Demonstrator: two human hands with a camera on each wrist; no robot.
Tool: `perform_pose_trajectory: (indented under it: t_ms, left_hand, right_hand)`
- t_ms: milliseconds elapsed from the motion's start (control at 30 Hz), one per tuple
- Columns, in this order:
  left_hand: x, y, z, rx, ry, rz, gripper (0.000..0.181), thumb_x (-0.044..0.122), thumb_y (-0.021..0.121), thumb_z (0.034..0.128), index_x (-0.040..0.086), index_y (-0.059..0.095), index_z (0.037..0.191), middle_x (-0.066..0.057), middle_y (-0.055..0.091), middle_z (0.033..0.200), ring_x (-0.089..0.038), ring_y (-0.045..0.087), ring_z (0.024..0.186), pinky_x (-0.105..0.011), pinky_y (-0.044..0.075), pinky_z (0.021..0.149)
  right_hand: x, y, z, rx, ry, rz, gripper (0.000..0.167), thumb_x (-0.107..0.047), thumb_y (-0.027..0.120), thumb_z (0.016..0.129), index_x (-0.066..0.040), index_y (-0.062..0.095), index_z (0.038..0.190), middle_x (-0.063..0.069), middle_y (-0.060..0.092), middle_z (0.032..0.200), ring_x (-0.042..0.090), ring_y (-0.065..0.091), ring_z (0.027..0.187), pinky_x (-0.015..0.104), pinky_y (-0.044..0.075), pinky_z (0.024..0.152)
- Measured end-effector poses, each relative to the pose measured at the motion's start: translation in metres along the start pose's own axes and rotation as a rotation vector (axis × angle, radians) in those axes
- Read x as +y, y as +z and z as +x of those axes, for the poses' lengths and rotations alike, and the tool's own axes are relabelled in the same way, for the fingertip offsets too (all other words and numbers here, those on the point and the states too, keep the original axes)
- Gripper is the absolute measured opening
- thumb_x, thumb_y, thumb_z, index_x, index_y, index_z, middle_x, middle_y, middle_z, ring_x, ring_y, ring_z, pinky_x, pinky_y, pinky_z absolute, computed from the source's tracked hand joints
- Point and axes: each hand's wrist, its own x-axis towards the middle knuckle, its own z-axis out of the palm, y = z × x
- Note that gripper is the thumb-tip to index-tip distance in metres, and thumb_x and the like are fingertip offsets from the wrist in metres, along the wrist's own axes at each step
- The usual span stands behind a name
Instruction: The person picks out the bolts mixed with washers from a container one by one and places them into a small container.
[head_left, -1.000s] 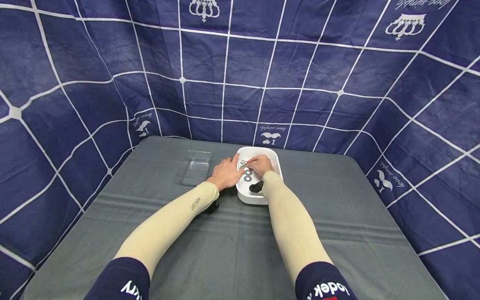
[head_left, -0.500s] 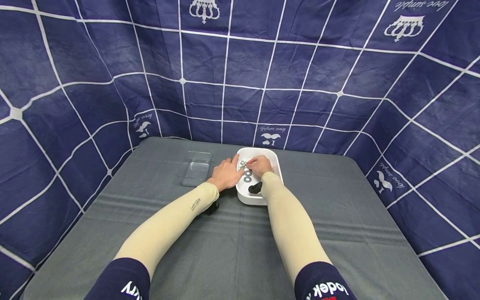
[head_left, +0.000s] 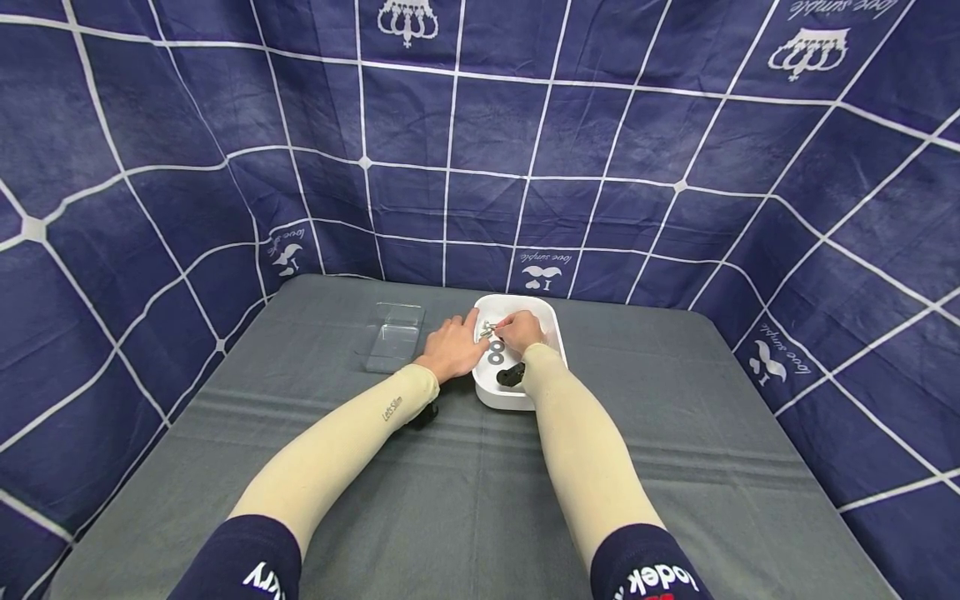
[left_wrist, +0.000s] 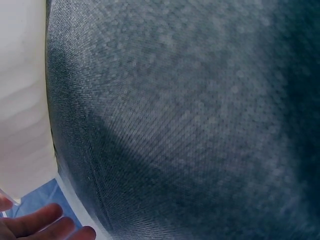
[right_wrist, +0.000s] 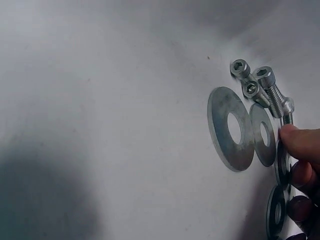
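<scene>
A white tray [head_left: 555, 321] holds several grey washers [head_left: 496, 358] and small socket-head bolts [head_left: 486, 330]. My right hand [head_left: 525, 332] reaches inside it; in the right wrist view the thumb [right_wrist: 302, 144] and fingertips pinch a bolt [right_wrist: 288, 106] beside the pile. Other bolts [right_wrist: 265, 77] lie together next to a large flat washer [right_wrist: 231, 129], and narrower-looking washers stand near the fingers. My left hand [head_left: 452, 346] rests on the tray's left rim with fingers extended. In the left wrist view those fingers [left_wrist: 42, 220] show beyond the tray's wall [left_wrist: 25, 100].
A clear plastic box [head_left: 393, 337] lies left of the tray on the grey cloth [head_left: 480, 500]. A black camera [head_left: 512, 375] on my right wrist sits over the tray's near end. Blue checked curtains [head_left: 480, 150] surround the table's back and sides.
Both hands stay almost in place. My right fingertips shift very slightly among the bolts; the tray and the clear box keep their positions.
</scene>
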Motion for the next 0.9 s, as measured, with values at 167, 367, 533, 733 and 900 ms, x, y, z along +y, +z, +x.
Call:
perform_pose_trajectory:
  t_ms: [167,367,533,733,900]
  left_hand:
    - [0.002,-0.002,-0.001,-0.007,0.002,0.005,0.071,0.047,0.048,0.0989,0.018,0.026,0.160,-0.020,0.053,0.140,-0.035,0.052,0.130,-0.056,0.049,0.098]
    - [0.003,-0.002,0.000,-0.010,0.009,0.013,0.070,0.047,0.048,0.0990,0.018,0.026,0.159,-0.020,0.053,0.139,-0.035,0.052,0.129,-0.056,0.049,0.097]
    - [0.002,-0.003,0.001,0.003,0.015,0.020,0.070,0.045,0.050,0.0989,0.016,0.028,0.159,-0.020,0.054,0.138,-0.035,0.053,0.128,-0.055,0.050,0.096]
    - [0.003,-0.006,0.001,0.006,0.019,0.049,0.071,0.046,0.051,0.0984,0.015,0.029,0.159,-0.020,0.054,0.136,-0.035,0.053,0.127,-0.055,0.050,0.095]
    - [0.003,-0.009,0.000,-0.021,0.025,0.075,0.072,0.047,0.051,0.0987,0.013,0.029,0.159,-0.020,0.053,0.137,-0.036,0.051,0.129,-0.054,0.050,0.097]
  right_hand:
    - [-0.002,-0.005,-0.003,-0.005,-0.024,-0.033,0.015,-0.023,0.073,0.088,-0.011,0.080,0.091,0.007,0.076,0.097,0.022,0.063,0.085,0.033,0.048,0.074]
    - [-0.005,-0.009,-0.007,-0.008,-0.020,-0.056,0.016,-0.020,0.069,0.089,-0.007,0.078,0.089,0.009,0.074,0.095,0.022,0.061,0.083,0.030,0.046,0.070]
    - [-0.005,-0.011,-0.005,-0.004,-0.053,-0.058,0.017,-0.017,0.066,0.088,-0.003,0.076,0.086,0.010,0.072,0.089,0.023,0.061,0.079,0.028,0.044,0.066]
    - [-0.004,-0.011,0.002,-0.004,-0.040,-0.007,0.016,-0.013,0.063,0.086,-0.003,0.076,0.085,0.006,0.067,0.076,0.017,0.057,0.063,0.023,0.042,0.052]
    - [-0.006,-0.014,0.002,-0.031,0.007,0.044,0.019,-0.011,0.058,0.088,-0.004,0.076,0.087,0.003,0.064,0.071,0.013,0.054,0.052,0.024,0.042,0.046]
